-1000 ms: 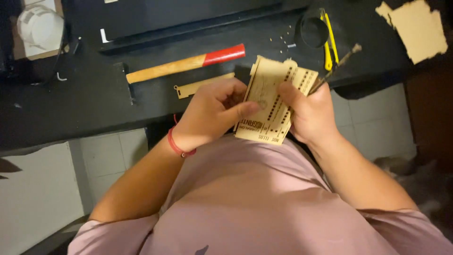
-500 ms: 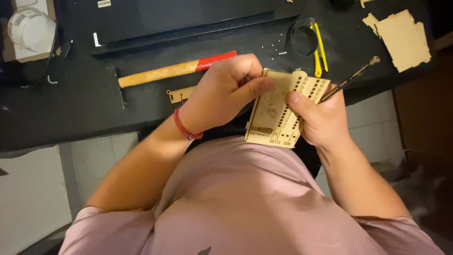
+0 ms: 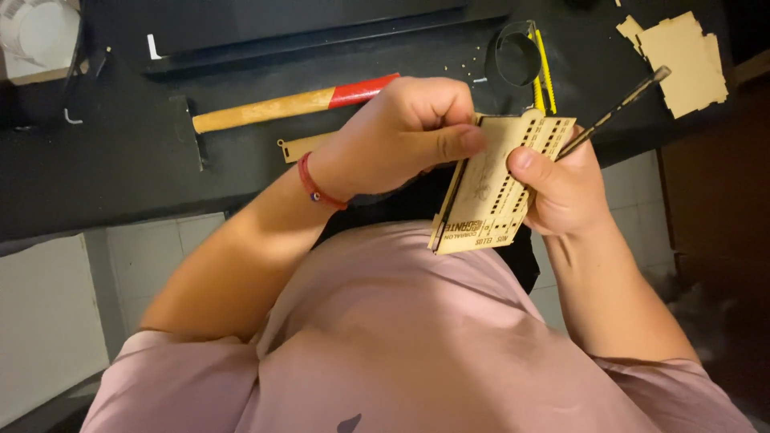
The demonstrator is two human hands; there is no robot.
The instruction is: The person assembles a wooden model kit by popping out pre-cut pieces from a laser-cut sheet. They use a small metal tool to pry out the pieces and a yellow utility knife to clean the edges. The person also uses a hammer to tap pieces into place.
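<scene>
Two hands hold a laser-cut wooden panel (image 3: 497,180) in front of the chest, just off the near edge of the black table (image 3: 96,176). The left hand (image 3: 393,136), at the panel's 10 o'clock, pinches its top left edge, thumb closed flat on the face. The right hand (image 3: 561,188), at 3 o'clock, grips the right edge with the thumb on the slotted rows, and also clasps a thin metal file (image 3: 613,108) pointing toward 1 o'clock. Judging by this, the panel looks mid-fitting: a second layer shows along its left edge, while other cut pieces (image 3: 682,60) lie unused at 1 o'clock and a hammer (image 3: 281,104) rests at 10 o'clock.
</scene>
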